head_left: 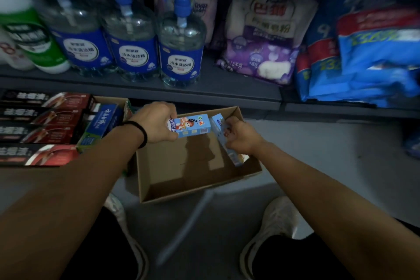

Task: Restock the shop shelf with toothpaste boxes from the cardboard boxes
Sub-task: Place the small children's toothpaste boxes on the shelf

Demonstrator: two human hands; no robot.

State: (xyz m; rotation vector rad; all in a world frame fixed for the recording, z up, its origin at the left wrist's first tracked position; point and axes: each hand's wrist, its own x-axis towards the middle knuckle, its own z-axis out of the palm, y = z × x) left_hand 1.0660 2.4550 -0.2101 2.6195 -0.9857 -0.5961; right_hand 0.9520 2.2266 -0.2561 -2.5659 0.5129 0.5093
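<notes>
An open cardboard box (188,179) stands on the floor in front of me, its inside bare. My left hand (156,121) grips one end of a light blue toothpaste box (193,126) with a cartoon figure, held level over the carton. My right hand (241,137) grips a second light blue toothpaste box (219,127), tilted, its lower end near the carton's right wall. To the left lie several black and red toothpaste boxes (43,129) in rows, with a blue and green toothpaste box (102,127) beside them.
The dark shelf (227,88) above carries three blue-labelled pump bottles (180,52), a green and white bottle (31,36), a purple and white powder bag (266,36) and blue packs (368,61). My two shoes (272,234) stand on the grey floor below the carton.
</notes>
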